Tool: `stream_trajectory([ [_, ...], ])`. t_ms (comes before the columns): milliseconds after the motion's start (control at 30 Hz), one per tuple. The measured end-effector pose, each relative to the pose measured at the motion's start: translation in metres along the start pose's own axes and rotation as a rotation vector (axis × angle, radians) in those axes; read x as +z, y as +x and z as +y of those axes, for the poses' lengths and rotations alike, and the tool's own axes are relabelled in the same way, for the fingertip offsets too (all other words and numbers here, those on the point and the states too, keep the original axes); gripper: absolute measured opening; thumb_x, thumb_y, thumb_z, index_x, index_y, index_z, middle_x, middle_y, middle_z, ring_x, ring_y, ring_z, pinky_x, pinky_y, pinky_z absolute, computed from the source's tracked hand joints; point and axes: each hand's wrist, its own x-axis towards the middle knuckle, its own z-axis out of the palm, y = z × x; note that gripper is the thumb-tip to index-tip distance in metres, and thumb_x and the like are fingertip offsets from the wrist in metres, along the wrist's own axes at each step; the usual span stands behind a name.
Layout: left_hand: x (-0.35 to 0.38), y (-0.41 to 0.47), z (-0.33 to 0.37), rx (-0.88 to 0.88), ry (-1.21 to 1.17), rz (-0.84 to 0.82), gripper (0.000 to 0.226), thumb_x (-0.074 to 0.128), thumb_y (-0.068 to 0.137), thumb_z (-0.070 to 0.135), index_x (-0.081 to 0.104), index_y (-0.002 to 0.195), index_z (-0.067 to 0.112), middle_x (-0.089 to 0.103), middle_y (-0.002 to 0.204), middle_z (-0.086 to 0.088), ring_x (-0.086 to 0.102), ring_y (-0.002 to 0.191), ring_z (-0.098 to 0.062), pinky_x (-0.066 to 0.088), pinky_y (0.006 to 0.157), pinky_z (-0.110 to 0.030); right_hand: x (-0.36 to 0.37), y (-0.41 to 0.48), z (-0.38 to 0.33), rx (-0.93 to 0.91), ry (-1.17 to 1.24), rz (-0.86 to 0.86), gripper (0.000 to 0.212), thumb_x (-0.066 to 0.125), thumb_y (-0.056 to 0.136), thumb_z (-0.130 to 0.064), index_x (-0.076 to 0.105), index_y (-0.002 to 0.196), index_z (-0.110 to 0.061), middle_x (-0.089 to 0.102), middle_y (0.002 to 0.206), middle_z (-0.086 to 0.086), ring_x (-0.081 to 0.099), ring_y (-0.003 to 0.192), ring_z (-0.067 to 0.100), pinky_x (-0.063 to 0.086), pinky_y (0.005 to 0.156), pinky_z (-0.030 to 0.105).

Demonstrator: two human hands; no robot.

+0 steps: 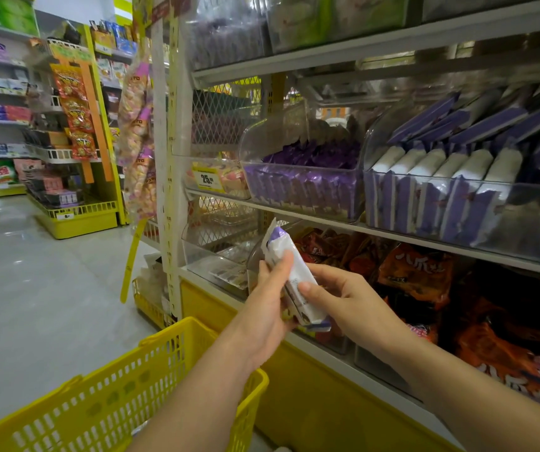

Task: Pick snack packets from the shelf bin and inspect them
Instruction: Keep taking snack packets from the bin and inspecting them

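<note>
Head view: one packet, two hands

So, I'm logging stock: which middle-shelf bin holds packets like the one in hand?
The rightmost clear bin, whose white-topped packets match the held packet; the middle bin beside it holds all-purple ones.
</note>
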Motion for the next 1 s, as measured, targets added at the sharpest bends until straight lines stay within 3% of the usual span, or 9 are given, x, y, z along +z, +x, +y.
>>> stream_trajectory([
  [67, 0.012, 0.001, 0.005, 0.029, 0.028, 0.021, 0.076, 0.060, 0.088, 0.039, 0.021, 0.151, 0.025, 0.055, 0.132, -0.018, 0.062, 0.110, -0.031, 0.056, 0.081, -0.044, -0.006, -0.002, -0.010, -0.042, -0.075, -0.044, 0.027, 0.057, 0.096, -0.027, 0.064, 0.112, -0.047, 0.073, 0.097, -0.012, 0.064, 0.070, -0.002, 0.049, 0.056, 0.013],
  [233, 0.032, -0.001, 0.035, 0.102, -0.137, 0.009, 0.044, 0.046, 0.096, 0.001, 0.043, 0.139, 0.012, 0.061, 0.128, -0.022, 0.063, 0.112, -0.037, 0.059, 0.074, -0.051, -0.047, -0.012, -0.034, -0.008, -0.323, -0.123, 0.063, 0.073, 0.076, -0.047, 0.048, 0.133, -0.048, 0.030, 0.143, -0.030, 0.036, 0.128, -0.012, 0.041, 0.101, 0.017],
  [367, 0.061, -0.001, 0.057, 0.153, -0.202, 0.023, 0.030, 0.042, 0.097, -0.002, 0.056, 0.119, 0.014, 0.076, 0.093, -0.013, 0.074, 0.075, -0.027, 0.057, 0.052, -0.036, -0.075, -0.028, -0.064, -0.044, -0.281, -0.061, 0.078, 0.078, 0.063, -0.047, 0.046, 0.134, -0.047, 0.022, 0.145, -0.029, 0.052, 0.120, -0.006, 0.053, 0.093, 0.024],
  [467, 0.093, -0.001, 0.068, 0.203, -0.166, 0.022, 0.024, 0.046, 0.098, 0.004, 0.058, 0.117, 0.014, 0.075, 0.091, -0.013, 0.073, 0.068, -0.024, 0.055, 0.048, -0.031, -0.092, -0.037, -0.087, -0.182, -0.326, 0.122, 0.056, 0.074, 0.058, -0.056, 0.065, 0.111, -0.043, 0.033, 0.147, -0.022, 0.062, 0.105, -0.004, 0.056, 0.087, 0.026],
  [633, 0.143, 0.007, 0.087, 0.213, -0.012, -0.058, 0.025, 0.044, 0.102, 0.024, 0.066, 0.108, 0.013, 0.076, 0.095, -0.008, 0.074, 0.076, -0.019, 0.056, 0.056, -0.028, -0.131, -0.048, -0.118, -0.311, -0.252, 0.242, 0.031, 0.076, 0.059, -0.049, 0.069, 0.084, -0.032, 0.048, 0.134, -0.021, 0.059, 0.112, -0.007, 0.054, 0.083, 0.021],
  [767, 0.163, 0.023, 0.097, 0.308, 0.604, 0.008, 0.051, 0.033, 0.100, 0.053, 0.073, 0.080, 0.029, 0.074, 0.083, 0.008, 0.069, 0.082, -0.013, 0.052, 0.081, -0.034, -0.173, -0.055, -0.146, -0.337, -0.237, 0.385, 0.022, 0.076, 0.058, -0.045, 0.070, 0.071, -0.029, 0.060, 0.129, -0.009, 0.070, 0.098, 0.014, 0.061, 0.071, 0.035],
  [833, 0.165, 0.031, 0.097, 0.448, 0.829, -0.018, 0.045, 0.034, 0.100, 0.049, 0.071, 0.081, 0.034, 0.072, 0.088, 0.015, 0.065, 0.092, -0.003, 0.047, 0.093, -0.028, -0.198, -0.060, -0.160, -0.311, -0.279, 0.430, 0.027, 0.073, 0.059, -0.051, 0.070, 0.073, -0.028, 0.071, 0.108, -0.005, 0.070, 0.072, 0.016, 0.059, 0.067, 0.035],
  [900, 0.168, 0.038, 0.094, 0.601, 1.031, -0.036, 0.028, 0.042, 0.101, 0.040, 0.067, 0.093, 0.030, 0.069, 0.099, 0.013, 0.059, 0.090, 0.010, 0.043, 0.083, -0.008, -0.219, -0.064, -0.169, -0.278, -0.362, 0.450, 0.028, 0.071, 0.070, -0.048, 0.070, 0.079, -0.021, 0.072, 0.078, -0.001, 0.062, 0.058, 0.012, 0.055, 0.058, 0.029],
  [1000, 0.184, 0.048, 0.093, 0.732, 1.160, -0.055, 0.020, 0.050, 0.100, 0.024, 0.066, 0.110, 0.030, 0.062, 0.108, 0.018, 0.053, 0.093, 0.015, 0.038, 0.074, -0.001, -0.242, -0.060, -0.178, -0.225, -0.475, 0.448, 0.016, 0.067, 0.087, -0.029, 0.065, 0.078, -0.016, 0.058, 0.055, -0.003, 0.051, 0.044, 0.005, 0.039, 0.042, 0.014],
])
